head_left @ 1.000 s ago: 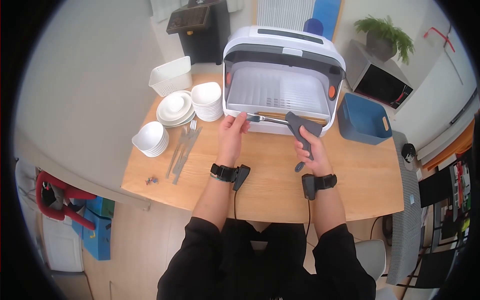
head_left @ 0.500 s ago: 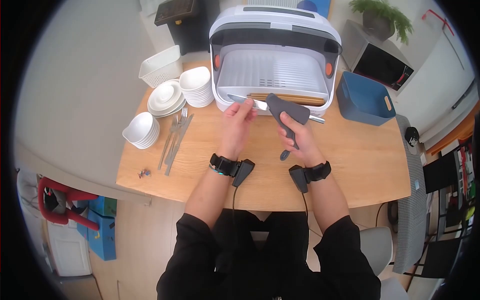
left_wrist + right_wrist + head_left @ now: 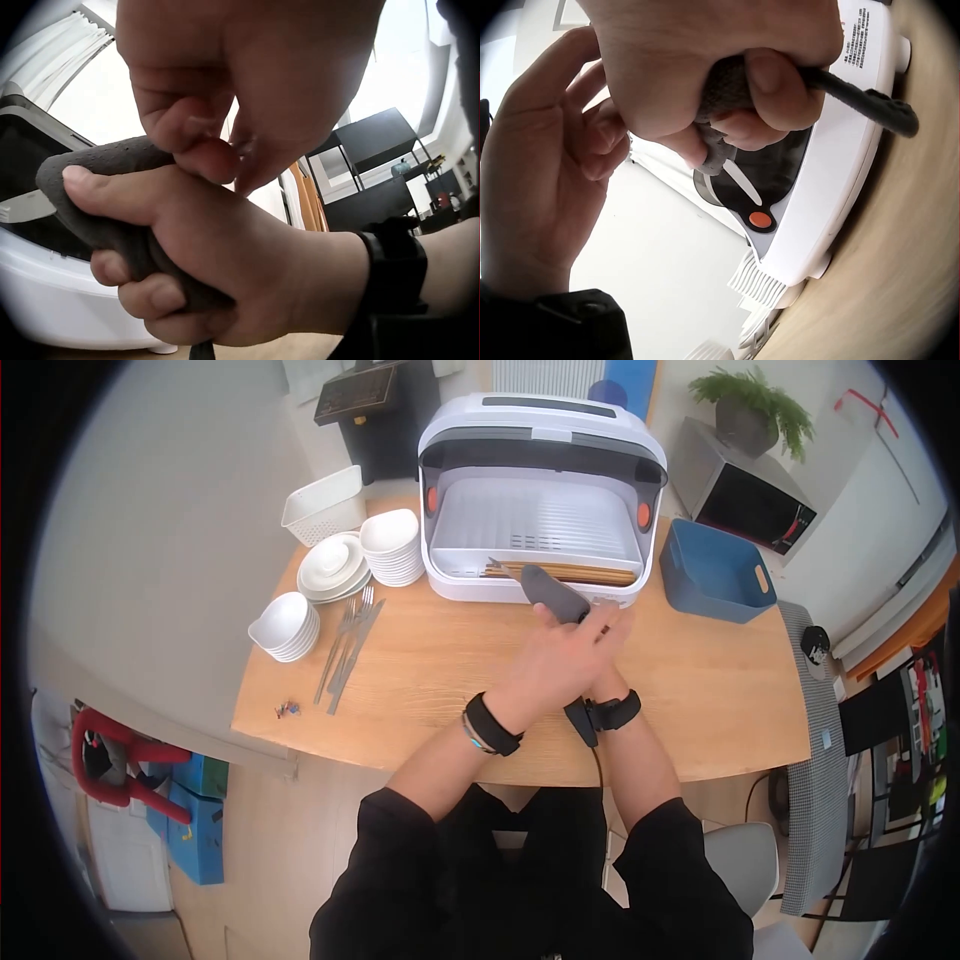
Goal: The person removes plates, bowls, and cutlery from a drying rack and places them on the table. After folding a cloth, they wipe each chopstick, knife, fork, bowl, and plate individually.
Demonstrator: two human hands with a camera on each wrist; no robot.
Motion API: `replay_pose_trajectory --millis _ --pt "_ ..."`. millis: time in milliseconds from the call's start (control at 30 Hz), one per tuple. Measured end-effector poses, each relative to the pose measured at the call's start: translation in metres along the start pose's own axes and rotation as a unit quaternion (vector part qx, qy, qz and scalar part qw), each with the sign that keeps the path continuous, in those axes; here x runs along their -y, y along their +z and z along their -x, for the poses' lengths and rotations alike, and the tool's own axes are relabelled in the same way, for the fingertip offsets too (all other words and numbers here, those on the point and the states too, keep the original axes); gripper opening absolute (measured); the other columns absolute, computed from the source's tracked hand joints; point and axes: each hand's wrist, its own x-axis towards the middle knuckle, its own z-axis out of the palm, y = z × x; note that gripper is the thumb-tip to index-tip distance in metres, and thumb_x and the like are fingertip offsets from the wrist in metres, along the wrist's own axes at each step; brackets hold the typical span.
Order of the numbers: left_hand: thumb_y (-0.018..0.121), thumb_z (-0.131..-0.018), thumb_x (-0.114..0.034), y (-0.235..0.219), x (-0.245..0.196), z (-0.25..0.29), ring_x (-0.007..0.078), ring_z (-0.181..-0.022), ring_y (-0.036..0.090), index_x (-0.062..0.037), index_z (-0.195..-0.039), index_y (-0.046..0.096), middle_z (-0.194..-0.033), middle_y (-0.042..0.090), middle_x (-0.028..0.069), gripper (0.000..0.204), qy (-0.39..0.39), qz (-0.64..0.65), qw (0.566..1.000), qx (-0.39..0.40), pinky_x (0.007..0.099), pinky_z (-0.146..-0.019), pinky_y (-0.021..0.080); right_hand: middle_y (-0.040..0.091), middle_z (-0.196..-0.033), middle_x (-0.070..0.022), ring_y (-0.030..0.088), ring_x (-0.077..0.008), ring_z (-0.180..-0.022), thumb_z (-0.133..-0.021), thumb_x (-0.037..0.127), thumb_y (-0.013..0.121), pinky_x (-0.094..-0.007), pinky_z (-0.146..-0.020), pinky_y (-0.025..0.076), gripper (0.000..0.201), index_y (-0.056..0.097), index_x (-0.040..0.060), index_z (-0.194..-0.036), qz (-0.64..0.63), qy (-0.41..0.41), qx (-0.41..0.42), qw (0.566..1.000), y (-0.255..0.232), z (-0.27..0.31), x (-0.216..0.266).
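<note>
My right hand grips a folded grey cloth with a hanging loop, wrapped around a table knife. The knife's blade sticks out of the cloth on the left, seen also in the right wrist view. Crossed over the right hand in the head view, my left hand has its fingertips curled at the opposite end, pinching a shiny bit of the knife; most of the handle is hidden. Just behind the hands stands a white dish cabinet, its dark lid raised and chopsticks lying along its front.
Forks and table knives lie at the left, beside stacked white bowls, plates and deeper dishes. Behind them is a white basket. A blue bin stands on the right, near a microwave.
My left hand has left the blade side and crossed rightward over the right hand to the knife's other end. The cloth has stayed in my right hand.
</note>
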Motion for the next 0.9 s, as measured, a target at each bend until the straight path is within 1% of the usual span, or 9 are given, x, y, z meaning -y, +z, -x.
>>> replay_pose_trajectory --millis 33,133,333,467,500,700,767,867,900 --pt "0.065 -0.077 -0.007 0.007 0.001 -0.003 0.0223 -0.081 0.065 -0.0028 -0.108 0.058 -0.098 0.059 0.0086 0.032 0.014 -0.028 0.999 0.027 0.0327 -0.066 0.055 0.061 -0.106 -0.0059 0.056 -0.0150 -0.094 -0.093 0.012 0.062 -0.0281 -0.081 0.048 0.029 0.057 0.0010 -0.120 0.043 -0.056 -0.021 0.997 0.005 -0.001 0.009" --pt "0.063 -0.074 -0.008 0.018 0.005 -0.010 0.0205 -0.078 0.067 -0.0008 -0.099 0.057 -0.094 0.061 0.0107 0.026 0.070 -0.066 0.995 0.029 0.0310 -0.065 0.054 0.065 -0.106 -0.0078 0.059 -0.0166 -0.092 -0.092 0.011 0.063 -0.0294 -0.081 0.049 0.034 0.058 0.0011 -0.124 0.057 -0.034 -0.123 0.990 0.021 0.000 0.008" --pt "0.061 -0.072 -0.011 0.011 -0.028 -0.010 0.0166 -0.070 0.063 0.0000 -0.094 0.057 -0.079 0.057 0.0071 0.024 0.161 -0.079 0.983 0.027 0.0280 -0.059 0.051 0.069 -0.099 -0.0109 0.062 -0.0201 -0.088 -0.091 0.014 0.065 -0.0320 -0.081 0.050 0.034 0.061 -0.0010 -0.121 0.105 -0.009 -0.070 0.992 -0.003 -0.011 0.025" --pt "0.062 -0.071 -0.012 -0.004 -0.061 -0.007 0.0151 -0.067 0.059 0.0005 -0.091 0.058 -0.075 0.052 0.0037 0.025 0.185 -0.001 0.982 -0.024 0.0267 -0.056 0.049 0.069 -0.108 -0.0142 0.063 -0.0187 -0.095 -0.088 0.016 0.070 -0.0295 -0.086 0.048 0.040 0.061 -0.0038 -0.121 0.114 0.027 -0.095 0.988 -0.008 -0.013 0.015" --pt "0.062 -0.071 -0.012 -0.012 -0.073 -0.004 0.0151 -0.067 0.059 0.0005 -0.091 0.058 -0.075 0.052 0.0037 0.025 0.187 -0.001 0.982 -0.023 0.0267 -0.056 0.049 0.070 -0.099 -0.0163 0.066 -0.0229 -0.090 -0.088 0.018 0.069 -0.0317 -0.082 0.049 0.038 0.061 -0.0030 -0.120 0.135 0.021 -0.107 0.985 -0.009 -0.014 0.009" --pt "0.063 -0.073 -0.004 -0.071 -0.102 -0.003 0.0221 -0.075 0.063 0.0027 -0.096 0.065 -0.102 0.063 0.0163 0.024 0.247 0.118 0.961 -0.034 0.0273 -0.059 0.051 0.070 -0.091 -0.0209 0.068 -0.0314 -0.084 -0.088 0.023 0.069 -0.0352 -0.078 0.051 0.038 0.063 -0.0010 -0.117 0.173 0.113 -0.108 0.972 -0.016 -0.016 0.004" --pt "0.062 -0.077 -0.004 -0.074 -0.080 -0.009 0.0251 -0.085 0.067 0.0024 -0.100 0.066 -0.107 0.065 0.0158 0.024 0.180 0.175 0.966 -0.062 0.0294 -0.063 0.054 0.069 -0.091 -0.0214 0.067 -0.0322 -0.084 -0.087 0.024 0.069 -0.0356 -0.078 0.051 0.038 0.064 -0.0007 -0.116 0.170 0.150 -0.091 0.970 -0.018 -0.012 -0.006" --pt "0.065 -0.077 0.005 -0.055 -0.030 -0.007 0.0253 -0.090 0.069 0.0017 -0.105 0.066 -0.113 0.067 0.0148 0.028 0.086 0.150 0.978 -0.113 0.0310 -0.076 0.056 0.069 -0.086 -0.0179 0.067 -0.0291 -0.083 -0.086 0.027 0.071 -0.0354 -0.077 0.051 0.039 0.066 -0.0034 -0.110 0.275 0.035 -0.117 0.954 -0.019 -0.007 -0.039" --pt "0.065 -0.079 0.006 -0.047 -0.010 -0.009 0.0252 -0.091 0.070 0.0020 -0.105 0.066 -0.111 0.068 0.0156 0.026 0.061 0.152 0.977 -0.135 0.0308 -0.080 0.055 0.067 -0.081 -0.0138 0.065 -0.0255 -0.077 -0.086 0.028 0.072 -0.0342 -0.072 0.050 0.039 0.066 -0.0036 -0.107 0.179 0.128 -0.113 0.969 -0.020 -0.015 -0.022"
